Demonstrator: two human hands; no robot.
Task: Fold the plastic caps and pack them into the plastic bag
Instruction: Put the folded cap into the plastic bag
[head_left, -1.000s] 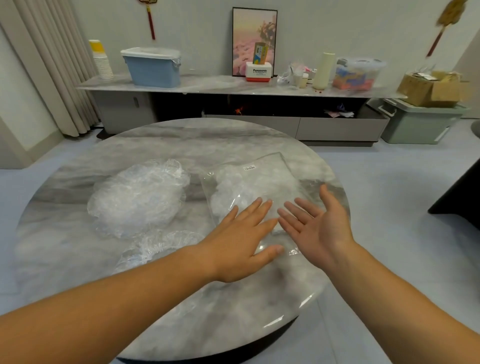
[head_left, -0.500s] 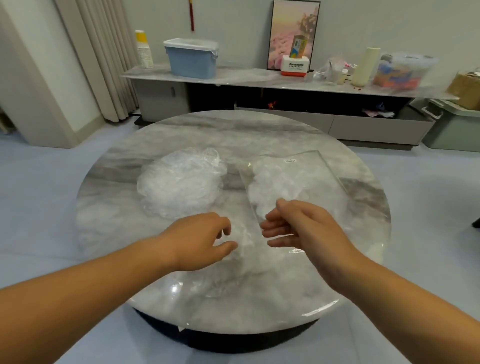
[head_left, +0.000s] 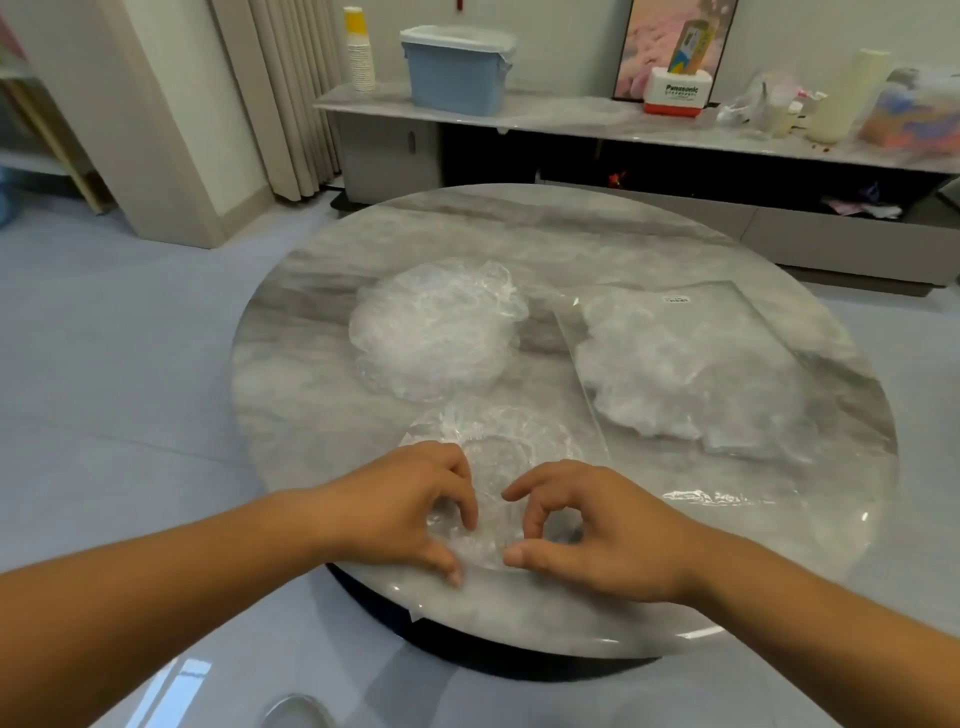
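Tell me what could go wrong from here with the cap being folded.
1. The plastic cap lies near the front edge of the table. Worked by the left hand and right hand, it might slide off the glossy top.
2. Its thin, crinkled film may spring back open after folding.
3. The plastic bag already looks well filled, so pushing another in may squeeze caps out.

Only "Panasonic" legible, on the white-and-red box (head_left: 675, 92) (sticker (head_left: 676, 299) on the plastic bag (head_left: 727, 364) too blurred).
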